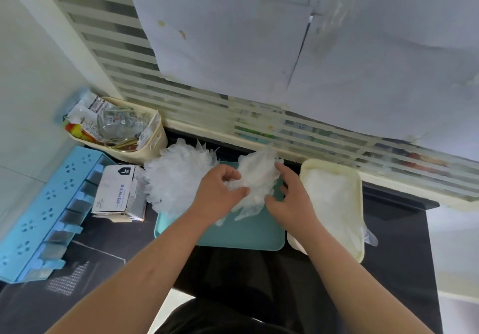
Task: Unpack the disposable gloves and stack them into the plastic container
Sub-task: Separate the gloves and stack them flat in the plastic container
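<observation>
Translucent milky-white gloves point(255, 178) at centre frame, and a frosty white heap point(178, 175) of the same just left of them. Under them, a plain teal tray point(243, 237). Right of centre, the cream plastic container point(359, 230), pale white inside. The tabletop point(116, 250) is glossy black. Far left, a sky-blue rack point(39, 219) punched with little flower patterns. Beside it, a white glove box point(116, 191) with blue lettering and a dark tag. Upper left, a cream basket point(153, 142) showing red and yellow wrappers.

Cream basket point(153, 136) of packets at back-left; blue rack point(46, 204) beside wall
</observation>
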Demonstrator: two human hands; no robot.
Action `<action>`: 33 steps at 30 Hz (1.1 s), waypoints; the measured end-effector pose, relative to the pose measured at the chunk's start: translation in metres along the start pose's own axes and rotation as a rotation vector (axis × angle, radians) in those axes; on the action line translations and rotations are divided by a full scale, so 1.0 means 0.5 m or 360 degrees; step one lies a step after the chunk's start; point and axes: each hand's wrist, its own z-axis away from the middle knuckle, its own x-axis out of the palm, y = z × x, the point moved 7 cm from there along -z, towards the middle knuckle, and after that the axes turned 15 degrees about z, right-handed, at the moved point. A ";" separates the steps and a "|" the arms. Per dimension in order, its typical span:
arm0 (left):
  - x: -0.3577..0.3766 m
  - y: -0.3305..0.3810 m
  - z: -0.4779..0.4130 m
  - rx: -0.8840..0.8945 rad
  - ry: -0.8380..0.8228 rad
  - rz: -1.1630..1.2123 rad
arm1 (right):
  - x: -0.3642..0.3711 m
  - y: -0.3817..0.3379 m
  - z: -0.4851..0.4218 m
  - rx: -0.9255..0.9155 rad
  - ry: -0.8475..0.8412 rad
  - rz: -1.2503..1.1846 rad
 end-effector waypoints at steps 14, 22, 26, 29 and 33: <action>-0.049 0.020 -0.002 -0.0134 0.0114 0.0397 | -0.041 -0.012 -0.022 0.0313 0.0150 0.0194; -0.013 0.027 -0.001 -0.0536 -0.0320 0.1010 | -0.060 -0.074 -0.041 0.0127 -0.0191 -0.0487; 0.019 0.044 0.022 -0.0734 -0.0541 0.1332 | -0.052 -0.095 -0.040 0.0070 -0.0555 -0.0899; 0.036 0.042 0.027 -0.0824 -0.0633 0.1448 | -0.042 -0.082 -0.039 0.0166 -0.0509 -0.0990; 0.030 0.018 0.010 -0.0852 -0.0663 0.1417 | -0.048 -0.041 -0.038 0.0374 -0.0214 -0.0898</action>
